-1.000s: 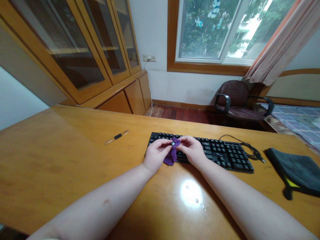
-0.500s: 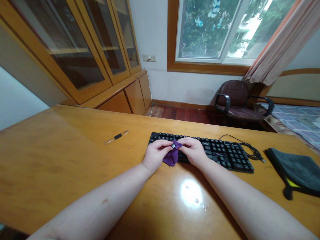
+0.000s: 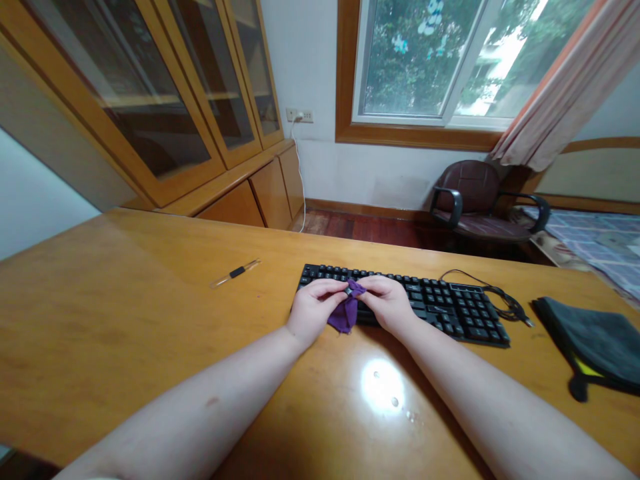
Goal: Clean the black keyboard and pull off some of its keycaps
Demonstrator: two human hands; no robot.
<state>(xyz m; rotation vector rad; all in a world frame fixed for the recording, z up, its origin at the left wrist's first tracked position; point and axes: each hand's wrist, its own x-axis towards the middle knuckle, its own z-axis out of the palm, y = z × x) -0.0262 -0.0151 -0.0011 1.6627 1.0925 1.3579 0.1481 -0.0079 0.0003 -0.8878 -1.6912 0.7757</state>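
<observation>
Both my hands meet over the near edge of a black keyboard (image 3: 450, 307) on a wooden desk (image 3: 125, 300). My left hand (image 3: 313, 313) pinches a small dark keycap (image 3: 347, 291) between thumb and fingers. My right hand (image 3: 387, 300) is closed on a small purple cloth (image 3: 344, 315), pressing it against the keycap. The cloth hangs down between the two hands.
A clear pen-like tool (image 3: 235, 273) lies on the desk to the left. A dark grey folded cloth (image 3: 595, 343) with a yellow edge lies at the right. The keyboard's cable (image 3: 493, 290) coils behind it. Beyond the desk stand a brown armchair (image 3: 475, 200) and wooden cabinets (image 3: 165, 113).
The hands stay in place over the keyboard; fingers shift slightly as the purple cloth rubs the keycap. The camera view drifts a little.
</observation>
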